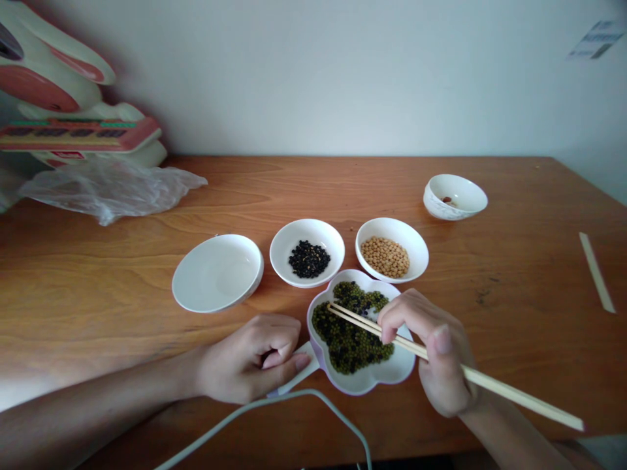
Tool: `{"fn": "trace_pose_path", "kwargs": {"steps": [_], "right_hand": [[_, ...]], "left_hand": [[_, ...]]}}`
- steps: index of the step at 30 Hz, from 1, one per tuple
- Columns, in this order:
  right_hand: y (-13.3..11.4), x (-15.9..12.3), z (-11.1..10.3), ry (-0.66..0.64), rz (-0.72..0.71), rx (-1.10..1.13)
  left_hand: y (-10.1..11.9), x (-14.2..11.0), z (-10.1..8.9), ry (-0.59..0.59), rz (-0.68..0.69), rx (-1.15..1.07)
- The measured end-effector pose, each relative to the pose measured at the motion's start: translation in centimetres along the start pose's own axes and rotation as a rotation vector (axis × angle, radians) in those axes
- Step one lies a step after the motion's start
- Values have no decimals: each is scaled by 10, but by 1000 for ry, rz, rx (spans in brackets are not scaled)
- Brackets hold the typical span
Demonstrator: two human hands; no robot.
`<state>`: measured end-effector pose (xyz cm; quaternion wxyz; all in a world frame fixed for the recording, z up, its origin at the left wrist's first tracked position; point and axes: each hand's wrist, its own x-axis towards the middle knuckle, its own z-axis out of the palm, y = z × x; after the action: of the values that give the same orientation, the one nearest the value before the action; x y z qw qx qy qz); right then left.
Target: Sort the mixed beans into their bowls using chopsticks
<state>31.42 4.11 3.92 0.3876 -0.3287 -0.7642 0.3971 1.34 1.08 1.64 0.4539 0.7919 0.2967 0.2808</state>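
Soft, rather dim light; pale glare whitens the left of the desk (313,186), and above its right end a label (595,40) looks blurred.

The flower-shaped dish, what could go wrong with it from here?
The chopsticks in the right hand could flick green beans out of the dish. The dish might turn if the left hand slips off its handle. The pale cord looping near the handle could snag that hand.
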Motion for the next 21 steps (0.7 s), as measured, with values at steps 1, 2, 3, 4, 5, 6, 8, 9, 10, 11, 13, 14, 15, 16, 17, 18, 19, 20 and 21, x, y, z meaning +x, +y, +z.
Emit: {"fn": "trace_pose_path", "kwargs": {"steps": [1, 2, 3, 4, 5, 6, 8, 9, 10, 11, 13, 14, 15, 16, 17, 18, 19, 20, 21], "right_hand": [[0, 1, 1, -6, -15, -12], [0, 1, 2, -9, -27, -23], [0, 2, 2, -8, -37, -32], [0, 2, 3, -9, -44, -39], [0, 3, 3, -9, -49, -45], [0, 3, 4, -11, -52, -50], [0, 3, 4, -16, -58, -58], [1, 3, 3, -18, -60, -59], [1, 2, 4, -18, -63, -58], [2, 2, 4, -15, -66, -56], [2, 3, 4, -12, -77, -50], [3, 3, 5, -11, -79, -47], [3, 3, 5, -8, -81, -45], [3, 3, 6, -6, -82, -40], [3, 3, 6, -2, -81, -36], [2, 3, 5, 0, -79, -32], [2, 3, 5, 0, -79, -31], [1, 3, 4, -5, -80, -34], [1, 3, 4, -15, -83, -43]], "left_hand": [[0, 0, 0, -1, 0, -1], [0, 0, 0, -5, -2, -1], [0, 0, 0, -7, -3, 0], [-1, 0, 0, -8, -3, 1], [-1, -1, 0, -8, -4, 3], [-1, -1, 0, -8, -6, 6], [-1, -2, 0, -4, -5, 12], [-1, -2, 0, -3, -3, 13], [0, -2, 0, -4, 0, 15], [0, -2, 0, -4, 2, 16], [0, -1, -1, -1, 5, 16], [1, -1, -1, -2, 7, 15], [1, 0, -1, -3, 9, 15], [1, 0, -1, -4, 9, 14], [1, 0, -2, -7, 7, 13], [1, 0, -2, -11, 3, 13], [1, 0, -1, -12, -1, 13], [1, 0, -1, -11, -2, 12], [0, 0, -1, -8, -1, 10]]}}
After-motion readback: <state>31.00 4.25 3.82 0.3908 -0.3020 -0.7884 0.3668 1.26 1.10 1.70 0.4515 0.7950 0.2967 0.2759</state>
